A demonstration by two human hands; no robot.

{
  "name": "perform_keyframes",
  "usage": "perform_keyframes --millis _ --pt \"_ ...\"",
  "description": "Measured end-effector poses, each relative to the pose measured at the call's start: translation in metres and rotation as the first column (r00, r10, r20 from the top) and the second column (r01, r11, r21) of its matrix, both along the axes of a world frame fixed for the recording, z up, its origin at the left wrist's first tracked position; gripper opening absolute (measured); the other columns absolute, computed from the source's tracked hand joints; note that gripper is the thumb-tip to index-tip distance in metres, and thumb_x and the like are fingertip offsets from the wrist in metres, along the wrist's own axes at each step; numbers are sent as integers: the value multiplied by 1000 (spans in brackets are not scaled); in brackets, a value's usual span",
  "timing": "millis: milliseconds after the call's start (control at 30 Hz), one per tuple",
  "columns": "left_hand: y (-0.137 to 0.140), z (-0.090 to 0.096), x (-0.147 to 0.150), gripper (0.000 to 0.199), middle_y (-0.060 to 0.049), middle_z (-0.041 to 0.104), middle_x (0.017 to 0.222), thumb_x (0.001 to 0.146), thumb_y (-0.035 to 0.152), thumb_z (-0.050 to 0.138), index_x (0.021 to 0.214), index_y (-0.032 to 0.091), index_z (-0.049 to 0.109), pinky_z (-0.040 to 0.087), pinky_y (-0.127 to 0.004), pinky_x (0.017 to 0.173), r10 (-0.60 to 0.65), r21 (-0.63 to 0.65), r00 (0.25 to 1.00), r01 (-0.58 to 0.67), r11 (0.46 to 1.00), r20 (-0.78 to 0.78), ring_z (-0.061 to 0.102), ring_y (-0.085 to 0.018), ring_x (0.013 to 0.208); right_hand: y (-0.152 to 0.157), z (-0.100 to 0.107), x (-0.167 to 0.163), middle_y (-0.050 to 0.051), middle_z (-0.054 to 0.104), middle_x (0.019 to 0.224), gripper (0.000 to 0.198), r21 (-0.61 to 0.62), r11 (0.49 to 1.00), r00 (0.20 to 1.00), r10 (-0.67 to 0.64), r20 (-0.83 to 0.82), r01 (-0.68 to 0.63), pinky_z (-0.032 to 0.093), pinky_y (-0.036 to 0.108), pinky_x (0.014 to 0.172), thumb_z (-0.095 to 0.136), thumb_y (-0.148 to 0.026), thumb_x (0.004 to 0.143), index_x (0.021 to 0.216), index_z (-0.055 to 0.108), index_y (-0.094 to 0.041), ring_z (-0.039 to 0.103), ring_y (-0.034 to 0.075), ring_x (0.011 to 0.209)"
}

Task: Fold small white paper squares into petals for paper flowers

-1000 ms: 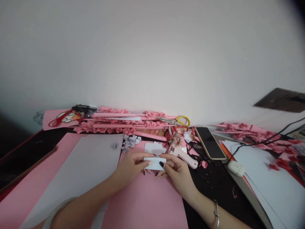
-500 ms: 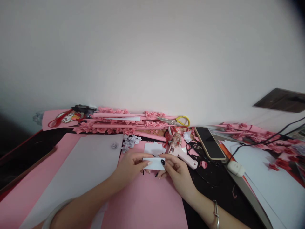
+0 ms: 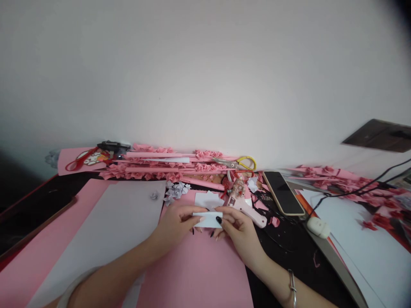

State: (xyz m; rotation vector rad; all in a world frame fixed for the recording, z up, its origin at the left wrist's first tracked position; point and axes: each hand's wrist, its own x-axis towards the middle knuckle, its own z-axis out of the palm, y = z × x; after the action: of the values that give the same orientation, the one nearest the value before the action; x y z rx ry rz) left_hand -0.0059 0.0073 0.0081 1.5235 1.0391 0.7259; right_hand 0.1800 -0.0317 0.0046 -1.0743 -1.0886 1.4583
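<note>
A small white piece of paper (image 3: pixel 209 220), with what looks like a folded upper edge, is held level between both hands. My left hand (image 3: pixel 177 223) pinches its left end, thumb in front and fingers behind. At the other end, my right hand (image 3: pixel 236 226) grips it the same way, a black-nailed thumb on the paper's face. Both hands are above a pink sheet (image 3: pixel 199 269). Just beyond the fingers lie more white paper pieces (image 3: pixel 205 199). A pink glue gun (image 3: pixel 245 210) rests right behind my right hand.
White paper flowers (image 3: pixel 175 192) sit beyond my left hand. Pink paper flower stems (image 3: pixel 167 164) line the wall, with yellow-handled scissors (image 3: pixel 239 163) on them. A phone (image 3: pixel 284 194), a white earbud case (image 3: pixel 318 227) and black cables are at right. A large white sheet (image 3: pixel 118 226) lies left.
Almost nothing differs. Both hands keep the same grip on the small paper, and my right thumb has shifted very slightly.
</note>
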Motion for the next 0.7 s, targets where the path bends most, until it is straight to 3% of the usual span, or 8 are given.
perform_keyframes --millis 467,700 --pt "-1 -1 0 24 -2 70 69 78 22 58 98 16 69 43 -21 52 -4 -67 999 7 998 40 64 -14 62 -3 0 0 -1 68 68 18 67 998 993 -11 115 3 53 29 55 58 -25 81 99 61 -21 66 17 55" --pt "-1 1 -1 17 1 66 61 76 22 59 88 16 70 35 -19 48 -19 -49 1000 19 999 -3 55 -10 53 -5 -1 1 1 69 69 19 116 993 983 -19 180 -2 53 30 57 57 -25 83 101 62 -22 67 18 56"
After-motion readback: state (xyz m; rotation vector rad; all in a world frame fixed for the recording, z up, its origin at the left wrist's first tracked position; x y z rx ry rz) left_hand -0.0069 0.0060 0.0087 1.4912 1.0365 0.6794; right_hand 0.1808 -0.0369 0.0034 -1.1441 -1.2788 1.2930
